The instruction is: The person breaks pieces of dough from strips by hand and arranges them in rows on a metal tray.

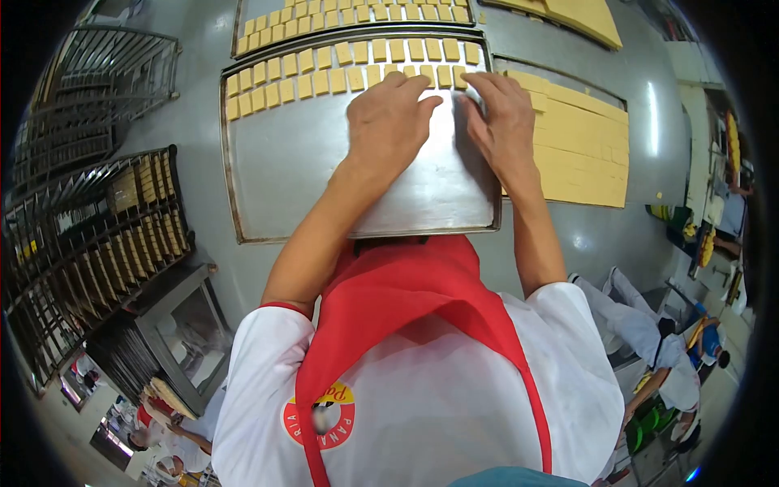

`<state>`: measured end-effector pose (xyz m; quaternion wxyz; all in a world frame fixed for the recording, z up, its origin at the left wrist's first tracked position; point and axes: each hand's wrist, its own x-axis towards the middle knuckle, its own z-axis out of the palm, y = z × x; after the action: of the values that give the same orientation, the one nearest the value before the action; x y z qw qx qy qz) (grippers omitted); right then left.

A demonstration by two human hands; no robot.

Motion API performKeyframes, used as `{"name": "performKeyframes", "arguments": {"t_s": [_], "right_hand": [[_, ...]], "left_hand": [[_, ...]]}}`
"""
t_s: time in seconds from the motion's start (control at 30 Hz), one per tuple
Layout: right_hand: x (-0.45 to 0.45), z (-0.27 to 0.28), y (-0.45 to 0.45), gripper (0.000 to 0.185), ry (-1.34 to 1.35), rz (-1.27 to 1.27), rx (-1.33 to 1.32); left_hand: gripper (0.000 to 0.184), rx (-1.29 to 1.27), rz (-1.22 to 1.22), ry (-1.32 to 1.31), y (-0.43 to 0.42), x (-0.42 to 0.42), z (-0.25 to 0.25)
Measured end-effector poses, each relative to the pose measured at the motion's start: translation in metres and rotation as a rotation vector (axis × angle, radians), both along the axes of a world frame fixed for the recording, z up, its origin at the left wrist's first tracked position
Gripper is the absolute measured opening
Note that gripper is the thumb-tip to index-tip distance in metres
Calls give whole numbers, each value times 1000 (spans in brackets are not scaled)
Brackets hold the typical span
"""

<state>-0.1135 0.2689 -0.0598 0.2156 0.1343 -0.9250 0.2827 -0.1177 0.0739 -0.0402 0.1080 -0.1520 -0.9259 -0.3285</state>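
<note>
A metal baking tray [284,187] lies in front of me, with two rows of small yellow rectangular dough pieces [337,79] along its far side. Over the second row, my left hand [388,122] has its fingertips at the pieces and its thumb apart from them. Beside it, my right hand [505,122] reaches the right end of that row. Its fingers are bent, the thumb stands away from the index finger, and the fingertips are close to the last pieces. The fingers partly cover some pieces, and I make out nothing held in either palm.
Right of the tray lies a yellow dough sheet [580,150] cut into strips. A second tray [357,26] of pieces adjoins the far edge. Another dough slab [588,18] is at the back right. A loaded rack [122,243] stands left. Other people [649,341] work at both sides.
</note>
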Motion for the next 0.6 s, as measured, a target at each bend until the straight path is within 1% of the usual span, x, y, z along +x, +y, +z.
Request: {"name": "performKeyframes", "arguments": {"t_s": [0.03, 0.07, 0.13, 0.17, 0.23, 0.27, 0.33, 0.37, 0.43, 0.47, 0.53, 0.57, 0.6], "right_hand": [[10, 9, -7, 34, -81, 45, -53], [18, 16, -16, 34, -79, 47, -49], [33, 30, -40, 46, -386, 329, -141], [41, 35, -54, 52, -424, 392, -102], [51, 35, -81, 67, -495, 504, 2], [55, 33, -96, 62, -476, 495, 30], [59, 15, -117, 54, -444, 425, 134], [60, 13, -122, 54, -442, 432, 147], [59, 14, -130, 44, -407, 376, -60], [58, 16, -133, 44, -406, 383, -48], [60, 20, -138, 42, -388, 316, -198], [62, 24, -140, 44, -396, 315, -246], [61, 25, -141, 44, -396, 315, -238]], "left_hand": [[21, 56, 22, 29, -14, 6, 3], [21, 60, 24, 31, -31, 11, 4], [17, 117, 107, -1, -64, 20, 3], [17, 128, 108, 1, -80, 25, 4], [15, 67, 205, -80, -109, 37, 7], [15, 77, 211, -77, -119, 43, 6], [18, 162, 245, -180, -135, 52, 5], [18, 173, 253, -177, -138, 56, 6], [32, 327, 254, -374, -138, 62, 7], [32, 338, 261, -370, -139, 62, 3], [47, 665, 96, -607, -139, 59, -5], [52, 837, 16, -717, -140, 58, -7], [52, 845, 14, -715, -141, 56, -6]]}}
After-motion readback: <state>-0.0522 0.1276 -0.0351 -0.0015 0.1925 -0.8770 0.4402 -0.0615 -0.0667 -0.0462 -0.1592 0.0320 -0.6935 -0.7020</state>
